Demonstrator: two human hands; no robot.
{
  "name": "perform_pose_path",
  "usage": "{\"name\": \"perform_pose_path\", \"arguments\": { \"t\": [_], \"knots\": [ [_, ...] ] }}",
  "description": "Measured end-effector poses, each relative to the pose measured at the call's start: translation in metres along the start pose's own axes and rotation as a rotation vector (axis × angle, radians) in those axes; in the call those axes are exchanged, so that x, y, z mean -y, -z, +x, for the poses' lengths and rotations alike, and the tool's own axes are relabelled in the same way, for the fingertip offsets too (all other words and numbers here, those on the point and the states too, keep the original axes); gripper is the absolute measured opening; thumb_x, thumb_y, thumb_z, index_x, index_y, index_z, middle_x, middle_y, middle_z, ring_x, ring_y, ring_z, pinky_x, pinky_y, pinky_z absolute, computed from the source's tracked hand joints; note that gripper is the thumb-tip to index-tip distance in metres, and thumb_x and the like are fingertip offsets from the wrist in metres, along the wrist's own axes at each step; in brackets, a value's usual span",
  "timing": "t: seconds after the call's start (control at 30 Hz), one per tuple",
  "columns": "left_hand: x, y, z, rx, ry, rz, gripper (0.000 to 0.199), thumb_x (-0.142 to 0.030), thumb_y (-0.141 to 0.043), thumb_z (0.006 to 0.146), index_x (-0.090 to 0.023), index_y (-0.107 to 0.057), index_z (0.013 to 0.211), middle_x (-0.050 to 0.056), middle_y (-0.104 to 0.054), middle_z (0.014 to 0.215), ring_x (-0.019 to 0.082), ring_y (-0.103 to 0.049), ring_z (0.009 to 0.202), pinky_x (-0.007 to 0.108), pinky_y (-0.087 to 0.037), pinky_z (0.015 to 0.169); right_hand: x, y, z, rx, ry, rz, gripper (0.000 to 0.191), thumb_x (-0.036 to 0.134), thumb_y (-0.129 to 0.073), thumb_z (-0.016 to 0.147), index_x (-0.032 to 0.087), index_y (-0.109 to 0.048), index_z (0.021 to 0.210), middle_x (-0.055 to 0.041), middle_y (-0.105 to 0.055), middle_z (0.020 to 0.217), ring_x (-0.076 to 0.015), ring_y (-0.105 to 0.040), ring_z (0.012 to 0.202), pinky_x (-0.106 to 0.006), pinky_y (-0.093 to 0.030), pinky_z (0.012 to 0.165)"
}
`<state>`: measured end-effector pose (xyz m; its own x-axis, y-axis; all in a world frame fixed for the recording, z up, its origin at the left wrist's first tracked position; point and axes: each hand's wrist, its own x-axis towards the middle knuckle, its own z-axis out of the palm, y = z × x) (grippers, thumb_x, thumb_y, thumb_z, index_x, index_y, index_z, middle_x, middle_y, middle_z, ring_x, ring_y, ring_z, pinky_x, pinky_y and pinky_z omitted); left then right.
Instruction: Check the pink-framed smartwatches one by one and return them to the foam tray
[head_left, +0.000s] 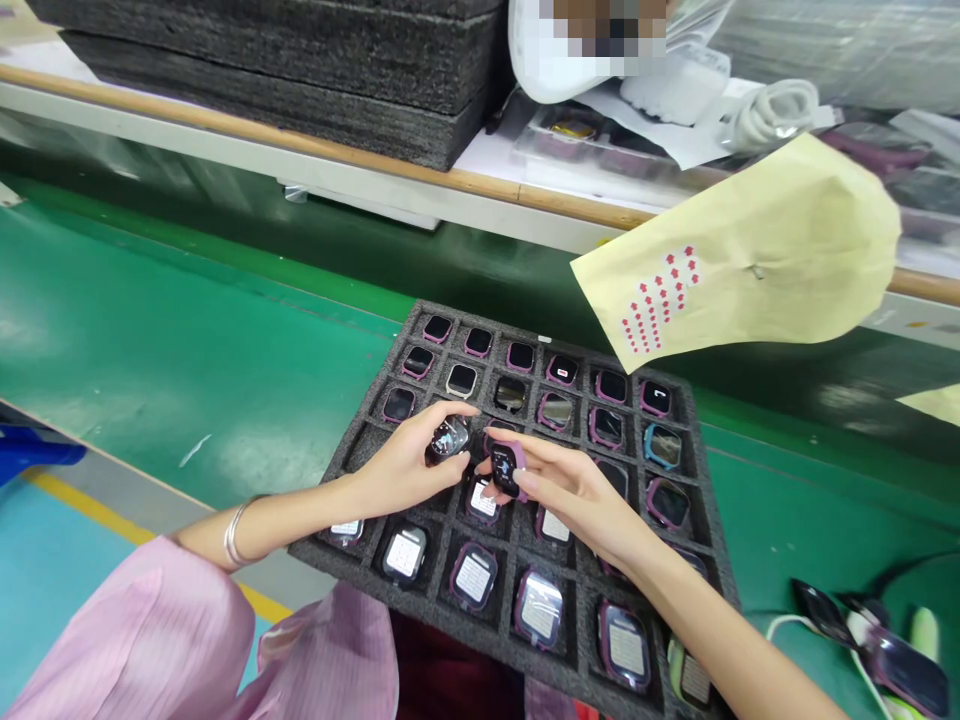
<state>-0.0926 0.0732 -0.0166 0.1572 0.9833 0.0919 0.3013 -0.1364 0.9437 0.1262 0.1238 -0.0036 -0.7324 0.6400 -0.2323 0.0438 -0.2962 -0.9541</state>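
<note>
My left hand [409,455] is closed around a dark smartwatch [448,438], gripped by its edges with the lit face upward. Close by on its right, my right hand [559,480] pinches a purple-cased smartwatch [507,468] whose screen is also lit. Both watches are above a dark foam tray [367,592] divided into square compartments. Most visible compartments hold a watch; purple cases are common, with a silver one [461,381] and a blue one [663,445] among them. Nearer rows show watches with white labels, such as this one [475,577]. My hands and forearms hide several compartments.
The tray rests on a green table [187,340]. Behind it runs a raised shelf [517,205] with stacked black foam [315,80]. A yellow paper sheet [772,250] with red arrow stickers hangs over its edge. Phone-like devices and cables [900,670] lie at the right.
</note>
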Motion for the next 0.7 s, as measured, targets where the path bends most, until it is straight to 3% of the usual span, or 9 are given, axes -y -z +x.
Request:
{"name": "perform_pose_path", "arguments": {
  "t": [0.2,0.7],
  "knots": [
    [0.0014,0.0013,-0.0008,0.049,0.014,0.010,0.036,-0.016,-0.053,0.079,-0.021,-0.050,0.115,0.006,-0.060,0.115,0.023,-0.054,0.111,0.035,-0.041,0.096,0.0037,-0.0008,-0.0032,-0.016,-0.007,0.020,0.038,0.027,-0.070,0.085,0.022,-0.064,0.122,-0.0066,-0.070,0.103,-0.0239,-0.067,0.092,-0.041,-0.050,0.089],
    [-0.0027,0.0029,-0.0034,0.028,-0.072,0.049,0.039,-0.013,-0.052,0.079,-0.021,-0.048,0.116,0.006,-0.060,0.116,0.022,-0.055,0.110,0.034,-0.042,0.098,0.0075,-0.0020,-0.0077,-0.013,0.000,0.048,0.042,0.026,-0.074,0.080,0.023,-0.064,0.121,-0.0083,-0.071,0.107,-0.0258,-0.068,0.095,-0.044,-0.050,0.094]
  ]
}}
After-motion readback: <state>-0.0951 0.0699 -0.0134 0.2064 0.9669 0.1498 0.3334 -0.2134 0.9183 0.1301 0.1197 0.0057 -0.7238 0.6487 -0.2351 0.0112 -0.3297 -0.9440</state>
